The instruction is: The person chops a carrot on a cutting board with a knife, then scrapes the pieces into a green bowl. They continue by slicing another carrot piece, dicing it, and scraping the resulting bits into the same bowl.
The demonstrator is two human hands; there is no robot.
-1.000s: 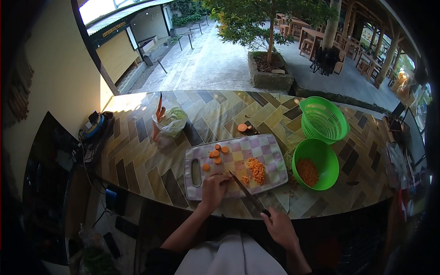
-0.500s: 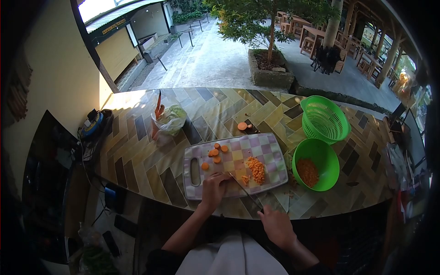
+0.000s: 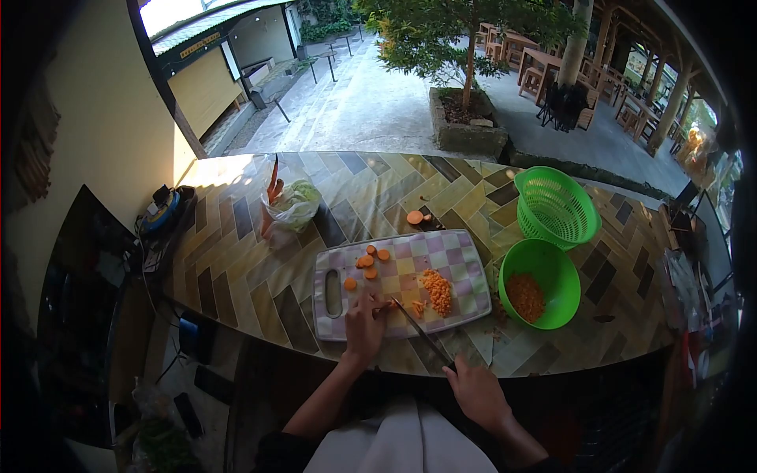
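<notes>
My right hand (image 3: 475,392) is wrapped round the handle of a knife (image 3: 424,336), whose blade reaches up and left over the chequered cutting board (image 3: 465,264). Close to the blade tip, my left hand (image 3: 366,325) holds a small carrot piece (image 3: 390,303) against the board's lower part. Several round carrot slices (image 3: 382,255) lie at the board's upper left. A heap of finely diced carrot (image 3: 436,292) sits right of the middle, with a few cut bits beside the blade. Diced carrot also lies in the green bowl (image 3: 561,288) to the right.
Behind the bowl stands a green colander (image 3: 556,206). A thick carrot piece (image 3: 415,217) lies beyond the board. Farther left is a plastic bag with pale green contents (image 3: 296,206) beside carrots (image 3: 274,189). Cables and a blue device (image 3: 160,215) sit at the left edge.
The fingers of my left hand have shifted slightly around the carrot piece. My right hand still holds the knife, and the whole view has moved slightly.
</notes>
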